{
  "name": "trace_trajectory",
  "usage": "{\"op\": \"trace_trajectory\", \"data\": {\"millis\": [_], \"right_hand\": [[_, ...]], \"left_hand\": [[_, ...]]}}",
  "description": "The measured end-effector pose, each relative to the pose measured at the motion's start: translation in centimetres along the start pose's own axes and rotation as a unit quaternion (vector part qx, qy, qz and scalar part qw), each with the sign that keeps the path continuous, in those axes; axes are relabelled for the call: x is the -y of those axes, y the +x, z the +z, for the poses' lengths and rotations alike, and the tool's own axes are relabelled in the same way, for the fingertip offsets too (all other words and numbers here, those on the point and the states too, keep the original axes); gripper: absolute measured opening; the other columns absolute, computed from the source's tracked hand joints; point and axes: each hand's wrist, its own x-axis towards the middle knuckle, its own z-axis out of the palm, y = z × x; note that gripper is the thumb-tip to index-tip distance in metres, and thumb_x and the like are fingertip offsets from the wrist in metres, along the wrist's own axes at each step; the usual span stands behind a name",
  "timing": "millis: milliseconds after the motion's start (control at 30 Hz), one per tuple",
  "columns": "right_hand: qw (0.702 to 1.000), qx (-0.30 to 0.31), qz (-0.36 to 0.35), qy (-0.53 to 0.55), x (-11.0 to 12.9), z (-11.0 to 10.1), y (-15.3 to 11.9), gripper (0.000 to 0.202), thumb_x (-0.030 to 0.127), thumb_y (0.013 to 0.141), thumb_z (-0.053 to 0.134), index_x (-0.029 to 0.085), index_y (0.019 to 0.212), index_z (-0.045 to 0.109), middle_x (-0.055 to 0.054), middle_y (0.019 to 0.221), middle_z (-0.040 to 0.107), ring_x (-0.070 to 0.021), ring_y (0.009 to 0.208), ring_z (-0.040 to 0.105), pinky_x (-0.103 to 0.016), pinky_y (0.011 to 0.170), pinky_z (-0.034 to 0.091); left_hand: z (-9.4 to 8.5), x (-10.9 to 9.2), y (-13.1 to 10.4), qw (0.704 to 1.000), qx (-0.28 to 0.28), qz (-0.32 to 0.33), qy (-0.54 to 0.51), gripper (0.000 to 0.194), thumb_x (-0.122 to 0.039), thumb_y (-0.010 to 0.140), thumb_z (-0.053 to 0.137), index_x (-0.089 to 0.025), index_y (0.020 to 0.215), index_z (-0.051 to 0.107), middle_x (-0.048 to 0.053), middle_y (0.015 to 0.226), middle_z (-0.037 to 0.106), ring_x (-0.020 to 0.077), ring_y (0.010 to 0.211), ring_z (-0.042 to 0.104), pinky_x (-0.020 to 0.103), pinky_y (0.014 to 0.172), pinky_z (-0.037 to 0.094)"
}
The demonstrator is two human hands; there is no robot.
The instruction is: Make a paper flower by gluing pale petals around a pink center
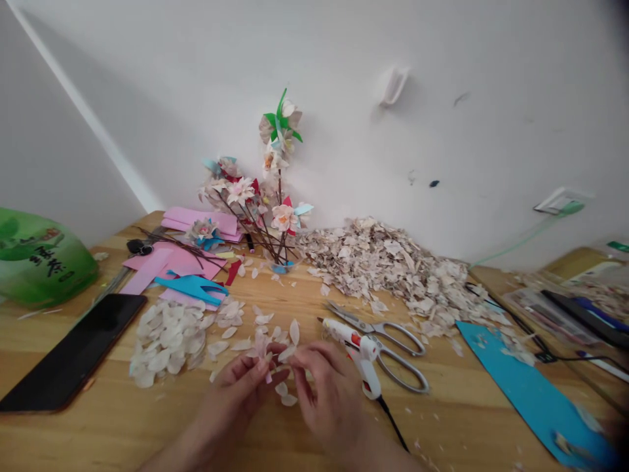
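Note:
My left hand (238,387) is closed in a pinch on a small pale pink paper flower (262,343), whose pink lower end shows below the thumb. My right hand (327,383) is beside it, its thumb and fingertips pinched on a translucent whitish petal (285,354) close to the flower. Loose petals lie on the table around both hands, with a larger petal pile (170,337) to the left. Just right of my right hand rests a white glue gun (363,347), partly over grey-handled scissors (403,341).
Handmade flowers on twigs (280,216) stand at the back, near a heap of dry flakes (383,255). A black phone (73,351), pink sheets (181,259) and a green bag (44,259) are left. A blue sheet (531,387) and a plastic box (555,314) lie right.

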Motion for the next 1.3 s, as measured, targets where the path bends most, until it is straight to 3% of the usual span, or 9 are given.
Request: {"op": "trace_trajectory", "data": {"millis": [100, 200, 333, 400, 633, 733, 867, 1100, 1300], "right_hand": [[1.0, -0.022, -0.01, -0.013, -0.1, 0.2, -0.7, 0.018, 0.005, 0.08, 0.049, 0.016, 0.095, 0.053, -0.002, 0.071, 0.065, -0.0163, 0.068, 0.059, -0.026, 0.063, 0.051], [0.999, -0.03, -0.024, -0.013, 0.0, 0.3, -1.3, 0.017, 0.006, 0.081, 0.048, 0.018, 0.092, 0.054, -0.001, 0.069, 0.066, -0.0154, 0.067, 0.059, -0.025, 0.062, 0.049], [0.999, -0.003, -0.04, 0.008, 0.0, 0.2, -1.9, 0.017, 0.009, 0.083, 0.048, 0.02, 0.096, 0.053, -0.001, 0.073, 0.069, -0.0164, 0.071, 0.06, -0.027, 0.065, 0.049], [0.999, 0.029, -0.027, 0.009, -0.1, 0.2, -2.0, 0.022, 0.007, 0.082, 0.049, 0.021, 0.098, 0.051, -0.002, 0.075, 0.069, -0.0179, 0.072, 0.06, -0.029, 0.067, 0.049], [0.954, 0.266, 0.14, 0.0, -0.7, 1.2, 0.0, 0.04, 0.0, 0.065, 0.047, 0.018, 0.101, 0.051, -0.009, 0.088, 0.063, -0.0259, 0.083, 0.056, -0.037, 0.068, 0.046], [0.946, 0.278, 0.159, 0.057, -0.4, 2.1, 1.8, 0.045, -0.001, 0.063, 0.046, 0.02, 0.102, 0.047, -0.006, 0.096, 0.063, -0.0227, 0.091, 0.054, -0.035, 0.075, 0.044], [0.942, 0.308, 0.094, 0.096, 1.1, 4.6, 4.0, 0.034, 0.006, 0.072, 0.05, 0.022, 0.102, 0.046, 0.0, 0.092, 0.067, -0.0177, 0.088, 0.057, -0.028, 0.076, 0.044], [0.93, 0.356, 0.002, 0.089, 2.6, 9.6, 5.1, 0.031, 0.012, 0.072, 0.054, 0.013, 0.103, 0.049, -0.012, 0.09, 0.067, -0.0263, 0.087, 0.057, -0.034, 0.073, 0.044], [0.93, 0.339, 0.084, 0.114, 1.0, 9.4, 4.2, 0.025, 0.005, 0.076, 0.047, 0.015, 0.097, 0.052, -0.012, 0.088, 0.068, -0.0259, 0.083, 0.06, -0.036, 0.073, 0.044]], "left_hand": [[0.3, 0.0, -0.2, 1.0, -0.008, -0.02, -0.007, 0.014, -0.022, 0.061, 0.078, -0.016, 0.074, 0.074, 0.006, 0.095, 0.074, 0.0203, 0.091, 0.065, 0.028, 0.088, 0.048], [0.1, 0.3, -0.1, 0.999, -0.012, -0.027, 0.023, 0.016, -0.023, 0.06, 0.079, -0.019, 0.074, 0.074, 0.004, 0.084, 0.076, 0.0196, 0.083, 0.068, 0.027, 0.08, 0.051], [-0.4, 0.9, 0.2, 0.993, 0.005, 0.0, 0.118, 0.013, -0.026, 0.058, 0.08, -0.02, 0.067, 0.073, 0.0, 0.067, 0.074, 0.0166, 0.07, 0.067, 0.022, 0.068, 0.052], [-0.6, 0.7, 0.3, 0.988, -0.026, 0.029, 0.152, 0.013, -0.029, 0.057, 0.08, -0.021, 0.065, 0.073, -0.001, 0.064, 0.073, 0.0156, 0.065, 0.066, 0.022, 0.063, 0.052], [-1.6, -4.6, 1.1, 0.931, -0.245, 0.21, 0.172, 0.021, -0.031, 0.054, 0.081, -0.02, 0.069, 0.072, 0.001, 0.077, 0.074, 0.0159, 0.069, 0.066, 0.025, 0.068, 0.052], [-1.7, -7.1, 1.3, 0.904, -0.268, 0.315, 0.106, 0.013, -0.028, 0.056, 0.079, -0.023, 0.058, 0.067, -0.004, 0.07, 0.068, 0.0131, 0.071, 0.063, 0.022, 0.071, 0.051], [-1.4, -8.5, 1.3, 0.88, -0.28, 0.379, 0.064, 0.017, -0.023, 0.056, 0.078, -0.023, 0.052, 0.061, -0.008, 0.065, 0.062, 0.01, 0.07, 0.06, 0.018, 0.069, 0.051], [-2.0, -7.8, 1.7, 0.892, -0.273, 0.353, 0.072, 0.016, -0.024, 0.058, 0.076, -0.02, 0.058, 0.061, -0.007, 0.06, 0.064, 0.0085, 0.06, 0.06, 0.018, 0.062, 0.05], [-3.5, -7.0, 2.2, 0.911, -0.279, 0.288, 0.094, 0.013, -0.025, 0.061, 0.073, -0.02, 0.061, 0.061, -0.007, 0.058, 0.065, 0.0089, 0.053, 0.06, 0.018, 0.055, 0.048]]}}
